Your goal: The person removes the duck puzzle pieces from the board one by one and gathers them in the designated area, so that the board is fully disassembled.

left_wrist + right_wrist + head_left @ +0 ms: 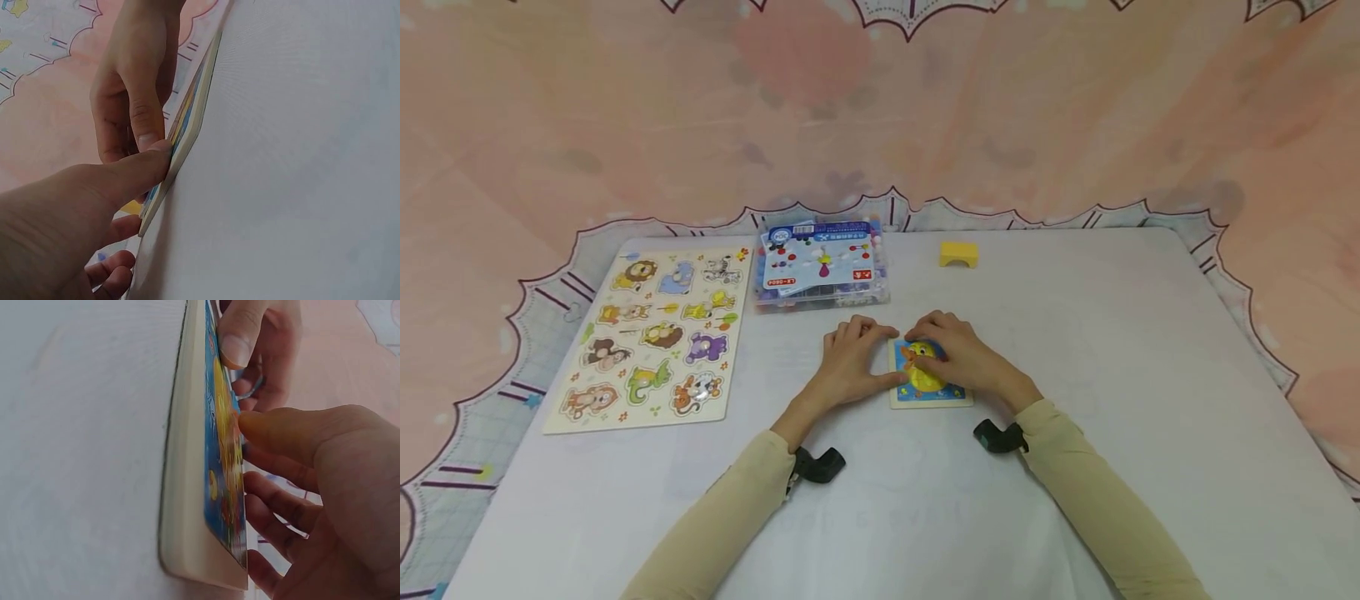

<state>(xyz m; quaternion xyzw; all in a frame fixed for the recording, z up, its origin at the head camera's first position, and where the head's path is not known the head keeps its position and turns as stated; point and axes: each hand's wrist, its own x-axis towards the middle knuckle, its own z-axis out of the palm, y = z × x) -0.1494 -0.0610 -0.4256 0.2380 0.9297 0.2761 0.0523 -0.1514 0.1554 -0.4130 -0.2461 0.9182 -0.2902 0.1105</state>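
A small square duck puzzle (955,393), with a yellow duck on a blue ground and a pale wooden rim, lies flat on the table. From its left side my left hand (853,365) holds it, the thumb on the left edge and a forefinger at the far left corner. My right hand (970,358) reaches over the upper right of the puzzle. Its thumb (275,428) touches the duck near the orange beak, while the fingers curl toward the far edge. Those fingers hide part of the duck's head, and whether a loose piece is between them cannot be seen.
Left of the hands lies a large animal puzzle board (640,333) with several pictured animals. Behind the hands is a clear plastic box (820,296) with a blue printed sheet. A yellow arch block (958,254) stands farther back. White cloth (1135,350) covers the table.
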